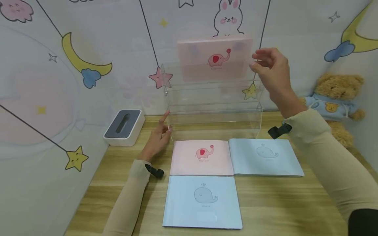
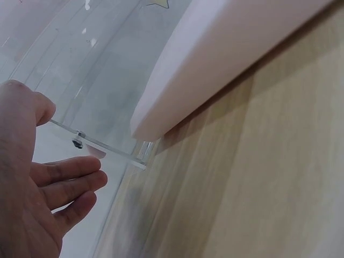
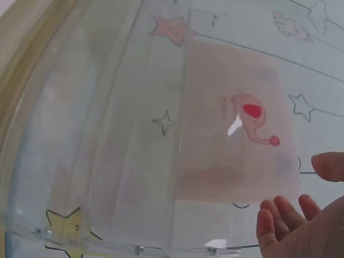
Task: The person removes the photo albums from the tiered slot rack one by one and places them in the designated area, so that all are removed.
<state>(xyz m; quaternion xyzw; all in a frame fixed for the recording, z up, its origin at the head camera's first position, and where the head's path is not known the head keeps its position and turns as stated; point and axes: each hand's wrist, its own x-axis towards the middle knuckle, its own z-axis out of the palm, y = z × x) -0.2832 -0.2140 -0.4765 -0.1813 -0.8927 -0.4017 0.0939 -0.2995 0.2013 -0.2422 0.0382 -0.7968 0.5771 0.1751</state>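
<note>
A clear acrylic display rack with stepped tiers stands on the table against the wall. On its top tier a pink elephant book stands upright. My right hand is raised at that book's right edge, fingers loosely bent. In the right wrist view a small gap separates the fingers from the book. My left hand is at the rack's lower left side, its index finger touching the side panel. The left wrist view shows fingers fairly straight beside the panel edge.
Before the rack lie a second pink elephant book and two blue whale books, one at right and one in front. A white box with grey top stands left. A teddy bear sits right.
</note>
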